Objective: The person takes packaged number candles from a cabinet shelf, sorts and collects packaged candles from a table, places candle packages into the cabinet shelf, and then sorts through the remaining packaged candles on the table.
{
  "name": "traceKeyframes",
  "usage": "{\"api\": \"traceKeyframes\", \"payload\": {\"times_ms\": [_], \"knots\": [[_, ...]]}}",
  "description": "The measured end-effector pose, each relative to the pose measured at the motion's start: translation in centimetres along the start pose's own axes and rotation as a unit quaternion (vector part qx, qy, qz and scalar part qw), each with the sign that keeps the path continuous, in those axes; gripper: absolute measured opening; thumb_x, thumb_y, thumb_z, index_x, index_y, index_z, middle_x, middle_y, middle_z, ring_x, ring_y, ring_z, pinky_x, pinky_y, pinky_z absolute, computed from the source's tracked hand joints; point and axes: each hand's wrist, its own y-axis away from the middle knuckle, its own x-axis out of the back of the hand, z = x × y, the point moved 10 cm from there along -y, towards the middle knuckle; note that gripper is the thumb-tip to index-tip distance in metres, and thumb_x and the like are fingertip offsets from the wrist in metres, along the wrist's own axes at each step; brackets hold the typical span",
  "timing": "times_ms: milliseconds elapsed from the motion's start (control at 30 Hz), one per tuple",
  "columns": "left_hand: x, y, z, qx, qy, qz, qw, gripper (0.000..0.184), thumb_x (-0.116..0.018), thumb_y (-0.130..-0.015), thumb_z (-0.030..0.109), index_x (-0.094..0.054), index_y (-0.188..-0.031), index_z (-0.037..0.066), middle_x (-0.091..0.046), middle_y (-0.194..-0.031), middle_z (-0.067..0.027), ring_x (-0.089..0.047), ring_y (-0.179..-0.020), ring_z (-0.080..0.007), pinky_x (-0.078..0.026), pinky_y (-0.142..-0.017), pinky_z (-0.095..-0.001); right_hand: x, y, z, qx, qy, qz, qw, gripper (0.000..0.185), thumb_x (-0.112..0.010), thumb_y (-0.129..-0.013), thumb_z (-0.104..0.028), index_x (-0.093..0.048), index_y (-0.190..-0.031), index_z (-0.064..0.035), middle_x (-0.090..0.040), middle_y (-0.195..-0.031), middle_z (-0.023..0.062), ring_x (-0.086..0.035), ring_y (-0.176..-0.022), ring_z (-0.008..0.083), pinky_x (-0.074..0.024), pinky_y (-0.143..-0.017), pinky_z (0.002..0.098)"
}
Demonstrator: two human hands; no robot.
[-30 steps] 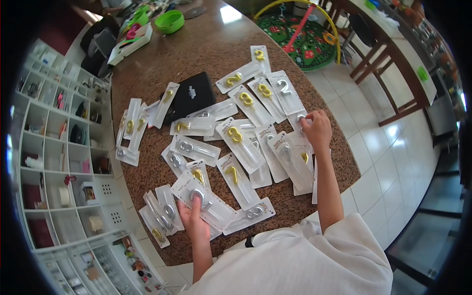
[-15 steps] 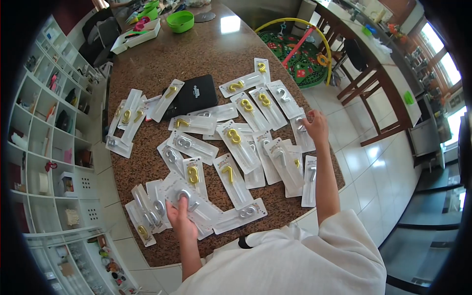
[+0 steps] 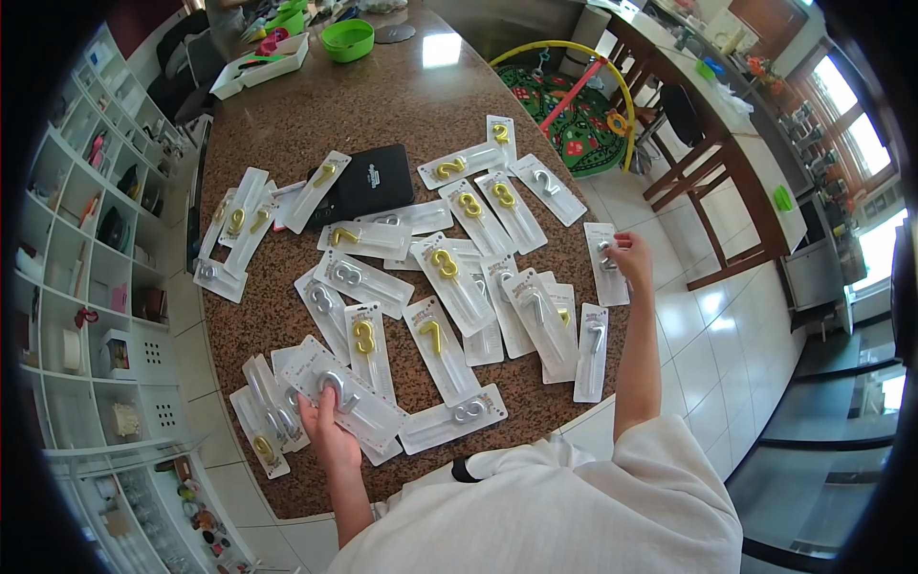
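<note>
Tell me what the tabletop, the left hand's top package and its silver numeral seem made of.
Package: probably clear, glossy plastic over pale card; numeral shows through.
Numeral: shiny silver, metallic-looking; underlying material unclear.
Tabletop: likely polished granite; speckled, reflecting light.

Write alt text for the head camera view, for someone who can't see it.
A person's left hand holds a blister pack with a silver 2; the right hand touches another silver-numeral pack at a speckled brown countertop's edge. More gold- and silver-numeral packs lie spread over it, some near a flat black object; a green bowl stands farther back.
</note>
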Motion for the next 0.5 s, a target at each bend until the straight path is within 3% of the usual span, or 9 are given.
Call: {"api": "traceKeyframes", "payload": {"times_ms": [100, 167, 267, 433, 500], "knots": [[-1.3, 0.3, -0.1, 0.013, 0.011, -0.036, 0.999, 0.038, -0.050, -0.083, 0.005, -0.043, -0.120, 0.002, -0.056, -0.106, -0.0095, -0.056, -0.090, -0.0141, -0.043, -0.079, -0.0220, 0.9, -0.1, 1.3, -0.027, -0.080, -0.001, 0.996, 0.042, -0.066, -0.065, -0.008, -0.059, -0.106, -0.0053, -0.061, -0.088, 0.0106, -0.057, -0.073, 0.0184, -0.0480, -0.064, 0.0274], [-2.0, 0.7, -0.1, 0.021, 0.024, -0.059, 0.998, 0.039, -0.048, -0.082, 0.005, -0.043, -0.121, 0.002, -0.056, -0.106, -0.0094, -0.055, -0.090, -0.0140, -0.043, -0.080, -0.0222, 2.9, 0.7, -0.6, 0.023, -0.134, 0.057, 0.989, 0.045, -0.065, -0.066, -0.006, -0.057, -0.110, -0.0094, -0.057, -0.091, 0.0097, -0.053, -0.072, 0.0176, -0.0468, -0.063, 0.0275], [-1.7, 0.8, -0.5, 0.020, 0.025, -0.032, 0.999, 0.042, -0.047, -0.079, 0.005, -0.042, -0.121, 0.002, -0.056, -0.106, -0.0092, -0.055, -0.089, -0.0138, -0.041, -0.080, -0.0220, 6.2, 4.3, -7.3, 0.138, -0.107, 0.125, 0.977, 0.045, -0.063, -0.070, -0.007, -0.054, -0.114, -0.0129, -0.052, -0.097, 0.0086, -0.051, -0.073, 0.0168, -0.0460, -0.062, 0.0267], [-5.3, 1.5, -1.2, 0.068, 0.044, -0.140, 0.987, 0.046, -0.041, -0.080, 0.003, -0.041, -0.126, 0.005, -0.055, -0.113, -0.0097, -0.054, -0.097, -0.0161, -0.041, -0.083, -0.0239, 2.1, 13.3, -18.0, 0.157, -0.384, -0.066, 0.907, 0.048, -0.065, -0.071, 0.001, -0.051, -0.116, -0.0099, -0.049, -0.092, 0.0031, -0.051, -0.068, 0.0117, -0.0457, -0.058, 0.0206], [-6.8, 2.1, -1.8, 0.103, 0.068, -0.185, 0.975, 0.047, -0.040, -0.081, 0.003, -0.039, -0.128, 0.006, -0.054, -0.115, -0.0096, -0.054, -0.098, -0.0157, -0.041, -0.084, -0.0246, -2.9, 18.3, -21.7, 0.199, -0.393, -0.227, 0.869, 0.049, -0.065, -0.072, 0.002, -0.051, -0.117, -0.0104, -0.050, -0.091, 0.0034, -0.052, -0.068, 0.0122, -0.0462, -0.059, 0.0206]]}}
